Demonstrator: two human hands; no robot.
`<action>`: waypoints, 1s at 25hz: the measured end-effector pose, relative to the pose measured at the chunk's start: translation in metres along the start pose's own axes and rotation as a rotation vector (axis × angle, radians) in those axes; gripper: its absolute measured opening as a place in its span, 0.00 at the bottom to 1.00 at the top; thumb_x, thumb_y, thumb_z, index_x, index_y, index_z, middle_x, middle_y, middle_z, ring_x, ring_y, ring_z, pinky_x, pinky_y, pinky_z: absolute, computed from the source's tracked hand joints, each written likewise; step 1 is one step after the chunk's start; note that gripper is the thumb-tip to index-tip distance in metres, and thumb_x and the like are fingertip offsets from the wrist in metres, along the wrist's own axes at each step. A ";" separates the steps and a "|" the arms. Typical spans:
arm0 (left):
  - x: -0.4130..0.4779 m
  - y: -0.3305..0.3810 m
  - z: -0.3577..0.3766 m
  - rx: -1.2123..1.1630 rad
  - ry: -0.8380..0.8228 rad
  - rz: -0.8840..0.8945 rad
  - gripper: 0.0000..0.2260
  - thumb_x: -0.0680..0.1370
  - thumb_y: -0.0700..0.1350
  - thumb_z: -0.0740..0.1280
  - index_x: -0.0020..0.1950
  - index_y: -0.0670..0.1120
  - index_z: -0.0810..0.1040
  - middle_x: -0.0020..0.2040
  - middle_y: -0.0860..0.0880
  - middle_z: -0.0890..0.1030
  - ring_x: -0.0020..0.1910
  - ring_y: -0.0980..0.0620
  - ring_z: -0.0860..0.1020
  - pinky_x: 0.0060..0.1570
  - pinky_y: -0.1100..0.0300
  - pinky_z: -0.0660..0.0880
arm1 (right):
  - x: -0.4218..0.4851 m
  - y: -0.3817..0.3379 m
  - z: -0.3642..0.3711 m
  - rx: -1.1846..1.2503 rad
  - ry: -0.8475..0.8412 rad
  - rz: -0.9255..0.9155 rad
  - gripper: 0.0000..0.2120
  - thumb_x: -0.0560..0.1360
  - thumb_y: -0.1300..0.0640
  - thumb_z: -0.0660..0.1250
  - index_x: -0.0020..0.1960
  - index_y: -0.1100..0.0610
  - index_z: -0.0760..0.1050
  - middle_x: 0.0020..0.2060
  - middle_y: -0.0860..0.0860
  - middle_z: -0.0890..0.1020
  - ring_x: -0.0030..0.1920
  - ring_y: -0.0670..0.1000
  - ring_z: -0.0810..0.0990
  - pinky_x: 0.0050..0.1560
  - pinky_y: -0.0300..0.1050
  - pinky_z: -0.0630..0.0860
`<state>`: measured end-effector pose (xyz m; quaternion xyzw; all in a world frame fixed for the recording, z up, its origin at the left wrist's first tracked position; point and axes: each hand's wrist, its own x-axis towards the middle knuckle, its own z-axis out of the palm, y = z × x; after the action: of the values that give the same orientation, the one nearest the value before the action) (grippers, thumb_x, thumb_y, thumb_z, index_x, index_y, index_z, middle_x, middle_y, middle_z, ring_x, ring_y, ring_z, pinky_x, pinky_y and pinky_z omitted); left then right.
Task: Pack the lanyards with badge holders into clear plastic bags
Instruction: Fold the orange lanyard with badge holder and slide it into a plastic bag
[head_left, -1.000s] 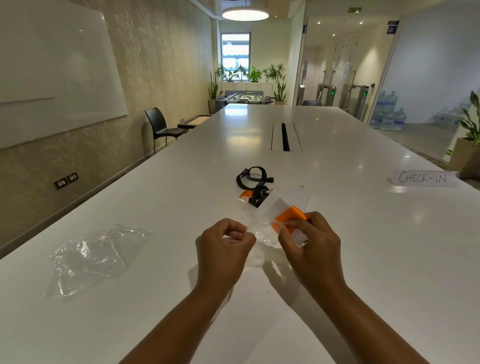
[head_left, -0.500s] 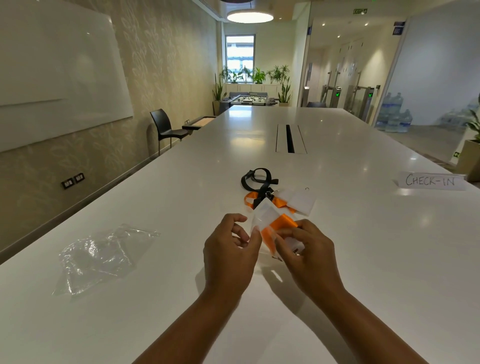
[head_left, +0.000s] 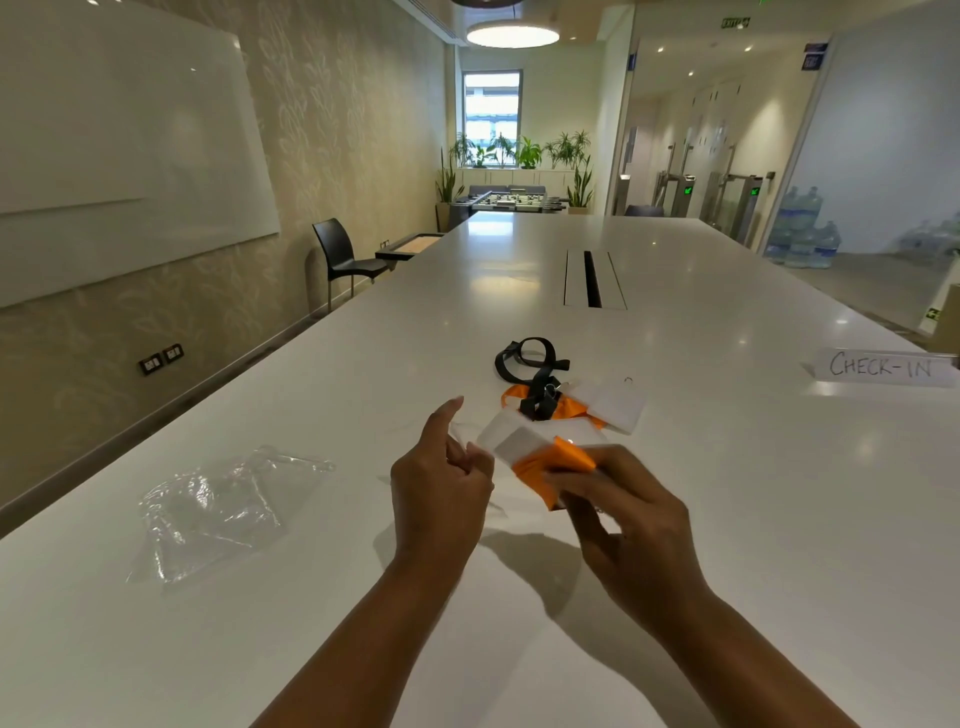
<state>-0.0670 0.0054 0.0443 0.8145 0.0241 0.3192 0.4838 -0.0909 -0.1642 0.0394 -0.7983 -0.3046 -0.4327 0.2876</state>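
Orange lanyard (head_left: 558, 462), folded against its badge holder (head_left: 511, 441), is pinched by the right hand (head_left: 623, 512) just above the table (head_left: 727, 519). Its long axis points up-left towards the clear bag (head_left: 467, 434), whose edge the left hand (head_left: 441, 491) pinches. Whether the lanyard has entered the bag cannot be told. Spare bags (head_left: 218, 509) lie well to the left.

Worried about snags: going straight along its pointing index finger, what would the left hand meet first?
Probably the black lanyard lying ahead; the left hand may hover above it, depth unclear.
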 end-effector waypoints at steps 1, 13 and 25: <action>0.000 0.000 0.000 0.009 -0.008 -0.008 0.30 0.71 0.38 0.75 0.71 0.50 0.71 0.33 0.58 0.74 0.32 0.53 0.81 0.46 0.55 0.83 | 0.000 -0.003 0.002 -0.013 -0.036 -0.006 0.09 0.73 0.58 0.69 0.50 0.60 0.83 0.48 0.56 0.83 0.45 0.51 0.83 0.45 0.39 0.81; -0.008 0.003 0.010 -0.035 0.004 0.173 0.22 0.79 0.40 0.66 0.72 0.44 0.69 0.32 0.58 0.75 0.30 0.60 0.76 0.35 0.79 0.72 | 0.004 -0.010 0.001 -0.032 -0.204 0.389 0.15 0.69 0.58 0.77 0.51 0.59 0.76 0.44 0.53 0.86 0.39 0.54 0.85 0.38 0.36 0.74; -0.027 0.008 0.022 0.200 -0.031 0.529 0.22 0.82 0.53 0.55 0.66 0.39 0.76 0.37 0.47 0.82 0.35 0.55 0.77 0.33 0.62 0.76 | -0.004 -0.002 0.010 0.062 -0.094 0.502 0.29 0.71 0.56 0.75 0.69 0.49 0.69 0.45 0.45 0.86 0.42 0.46 0.85 0.47 0.35 0.77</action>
<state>-0.0790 -0.0252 0.0306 0.8409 -0.1654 0.4179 0.3014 -0.0895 -0.1566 0.0316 -0.8591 -0.1229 -0.3005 0.3957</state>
